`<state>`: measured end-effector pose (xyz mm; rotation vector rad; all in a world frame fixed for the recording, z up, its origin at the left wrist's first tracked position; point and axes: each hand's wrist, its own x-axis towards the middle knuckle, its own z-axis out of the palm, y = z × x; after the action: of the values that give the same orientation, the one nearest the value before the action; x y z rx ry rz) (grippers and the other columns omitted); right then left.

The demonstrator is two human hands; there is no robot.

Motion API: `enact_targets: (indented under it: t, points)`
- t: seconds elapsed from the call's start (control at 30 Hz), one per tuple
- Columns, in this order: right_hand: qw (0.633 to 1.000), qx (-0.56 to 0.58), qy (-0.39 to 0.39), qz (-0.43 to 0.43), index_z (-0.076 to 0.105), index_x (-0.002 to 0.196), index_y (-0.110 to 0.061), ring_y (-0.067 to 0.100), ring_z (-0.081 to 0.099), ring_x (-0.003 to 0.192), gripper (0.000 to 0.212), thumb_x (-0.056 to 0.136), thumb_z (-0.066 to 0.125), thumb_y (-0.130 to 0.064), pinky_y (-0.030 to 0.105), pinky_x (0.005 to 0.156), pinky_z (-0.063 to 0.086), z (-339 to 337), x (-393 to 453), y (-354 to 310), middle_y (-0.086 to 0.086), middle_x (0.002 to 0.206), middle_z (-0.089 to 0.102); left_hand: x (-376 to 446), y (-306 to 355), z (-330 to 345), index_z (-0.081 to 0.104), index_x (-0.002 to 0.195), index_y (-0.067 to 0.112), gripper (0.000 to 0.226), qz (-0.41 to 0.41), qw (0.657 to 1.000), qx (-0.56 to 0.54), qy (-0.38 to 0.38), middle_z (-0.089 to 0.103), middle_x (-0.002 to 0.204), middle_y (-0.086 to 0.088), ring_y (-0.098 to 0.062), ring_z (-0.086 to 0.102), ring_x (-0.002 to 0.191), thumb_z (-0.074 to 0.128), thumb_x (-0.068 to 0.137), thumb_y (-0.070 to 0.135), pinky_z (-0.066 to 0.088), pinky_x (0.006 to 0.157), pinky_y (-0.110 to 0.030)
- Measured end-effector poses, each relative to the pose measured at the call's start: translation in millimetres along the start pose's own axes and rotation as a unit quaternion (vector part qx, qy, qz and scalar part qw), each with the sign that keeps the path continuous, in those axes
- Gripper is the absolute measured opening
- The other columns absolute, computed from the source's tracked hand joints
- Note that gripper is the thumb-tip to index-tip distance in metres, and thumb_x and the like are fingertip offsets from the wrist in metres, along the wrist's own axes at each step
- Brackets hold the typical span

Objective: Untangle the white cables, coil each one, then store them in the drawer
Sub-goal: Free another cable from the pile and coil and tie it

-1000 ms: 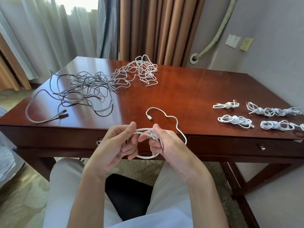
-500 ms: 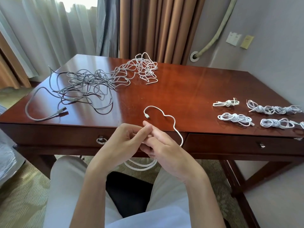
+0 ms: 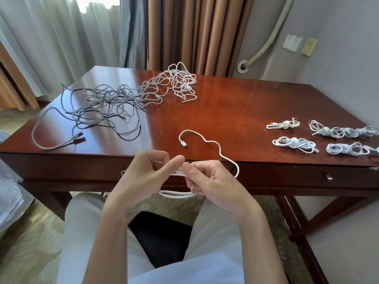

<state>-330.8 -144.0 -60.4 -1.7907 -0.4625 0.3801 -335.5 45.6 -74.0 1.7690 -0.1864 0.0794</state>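
Observation:
My left hand [image 3: 146,177] and my right hand [image 3: 213,181] hold a partly coiled white cable [image 3: 220,149] in front of the desk's front edge. Loops hang between and below the hands. The cable's free end with its plug lies on the desk top just beyond my hands. A tangle of white cables [image 3: 176,83] lies at the back middle of the desk. Several coiled white cables [image 3: 295,143] rest at the right. Both drawers [image 3: 307,177] under the desk top are closed.
A pile of tangled grey cables [image 3: 102,103] spreads over the left of the wooden desk [image 3: 235,105]. Curtains hang behind it and a wall stands on the right. My legs and a dark chair seat are below.
My hands came together in front of the desk edge, then parted slightly. The loops hang lower between them. The free end on the desk has barely moved.

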Motion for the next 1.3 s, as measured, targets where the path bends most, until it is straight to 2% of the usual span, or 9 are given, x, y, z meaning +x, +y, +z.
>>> enact_targets:
  t: [0.13, 0.23, 0.37, 0.47, 0.67, 0.8, 1.03, 1.2, 1.3]
  points:
    - [0.999, -0.025, -0.028, -0.003, 0.062, 0.080, -0.006, 0.013, 0.026, 0.054, 0.053, 0.101, 0.045, -0.052, 0.038, 0.055, 0.024, 2.5, -1.8, -1.1, -0.008, 0.057, 0.033, -1.2, 8.9, 7.6, 0.065, 0.071, 0.008, 0.057, 0.005, 0.997, 0.018, -0.077, 0.052, 0.053, -0.013, -0.018, 0.031, 0.045, 0.050, 0.098, 0.055, 0.021, 0.041, -0.028]
    - [1.000, -0.011, -0.017, -0.004, 0.065, 0.076, -0.011, 0.014, 0.026, 0.055, 0.050, 0.102, 0.045, -0.049, 0.030, 0.054, 0.024, 0.0, -1.8, -3.2, -0.003, 0.057, 0.032, -3.3, 14.3, 6.6, 0.064, 0.054, 0.016, 0.056, 0.047, 0.996, 0.049, -0.054, 0.035, 0.046, 0.003, -0.012, 0.026, 0.044, 0.050, 0.102, 0.042, 0.021, 0.044, -0.028]
    - [1.000, -0.001, 0.016, -0.006, 0.046, 0.064, -0.016, 0.022, 0.037, 0.060, 0.051, 0.103, 0.043, -0.048, 0.030, 0.062, 0.037, -1.7, -3.3, -9.0, 0.003, 0.058, 0.038, 0.4, 6.3, 11.0, 0.037, 0.048, 0.012, 0.061, -0.001, 0.989, -0.147, 0.007, 0.020, 0.044, 0.004, -0.011, 0.015, 0.037, 0.059, 0.100, 0.035, 0.012, 0.041, -0.024]
    - [0.999, 0.013, 0.027, -0.013, 0.033, 0.065, -0.017, 0.022, 0.024, 0.060, 0.050, 0.106, 0.044, -0.043, 0.032, 0.055, 0.025, -0.2, -3.8, -8.6, -0.001, 0.060, 0.026, 0.9, 4.4, 14.2, 0.040, 0.050, 0.015, 0.053, -0.042, 0.975, -0.215, -0.023, 0.020, 0.043, 0.004, -0.010, 0.014, 0.034, 0.055, 0.096, 0.038, 0.013, 0.038, -0.019]
    - [0.995, -0.099, -0.023, -0.007, 0.068, 0.069, -0.017, 0.019, 0.023, 0.053, 0.044, 0.105, 0.054, -0.038, 0.033, 0.049, 0.022, -2.3, -9.9, -14.5, 0.009, 0.060, 0.026, -4.7, 6.9, 6.2, 0.062, 0.063, 0.001, 0.073, -0.068, 0.984, -0.056, -0.152, 0.038, 0.043, -0.009, -0.016, 0.029, 0.033, 0.045, 0.095, 0.064, 0.025, 0.038, -0.020]
    - [0.991, -0.134, -0.009, 0.003, 0.055, 0.061, -0.011, 0.010, 0.025, 0.049, 0.052, 0.104, 0.054, -0.039, 0.026, 0.049, 0.024, 2.5, -6.9, -16.0, -0.004, 0.054, 0.028, -3.7, 13.5, 13.6, 0.041, 0.054, -0.001, 0.088, -0.074, 0.988, -0.011, -0.135, 0.025, 0.046, -0.003, -0.014, 0.018, 0.039, 0.027, 0.090, 0.078, 0.018, 0.041, -0.020]
    - [0.998, -0.011, 0.056, -0.023, 0.043, 0.058, -0.020, 0.013, 0.042, 0.054, 0.052, 0.100, 0.045, -0.051, 0.022, 0.058, 0.034, -0.9, 0.2, -12.5, -0.006, 0.051, 0.038, 9.0, 4.5, 25.4, 0.035, 0.041, 0.024, 0.058, -0.065, 0.944, -0.325, -0.003, 0.017, 0.039, 0.008, -0.011, 0.011, 0.033, 0.065, 0.089, 0.035, 0.010, 0.038, -0.022]
    - [0.992, -0.065, 0.096, -0.052, 0.035, 0.057, -0.013, 0.016, 0.022, 0.057, 0.058, 0.104, 0.056, -0.041, 0.038, 0.056, 0.021, -7.1, -2.6, -13.0, 0.005, 0.060, 0.025, 5.8, 1.2, 20.6, 0.048, 0.047, 0.007, 0.066, -0.040, 0.986, -0.141, -0.076, 0.037, 0.040, -0.009, -0.026, 0.048, 0.040, 0.053, 0.101, 0.045, 0.053, 0.061, -0.040]
    - [0.993, -0.074, 0.083, -0.036, 0.036, 0.057, -0.010, 0.014, 0.021, 0.055, 0.058, 0.104, 0.057, -0.038, 0.032, 0.055, 0.023, -11.1, -5.2, -15.1, 0.002, 0.059, 0.024, 1.9, 2.6, 9.2, 0.061, 0.063, 0.001, 0.066, -0.038, 0.982, -0.100, -0.156, 0.057, 0.053, -0.018, -0.037, 0.066, 0.061, 0.041, 0.103, 0.050, 0.055, 0.080, -0.053]
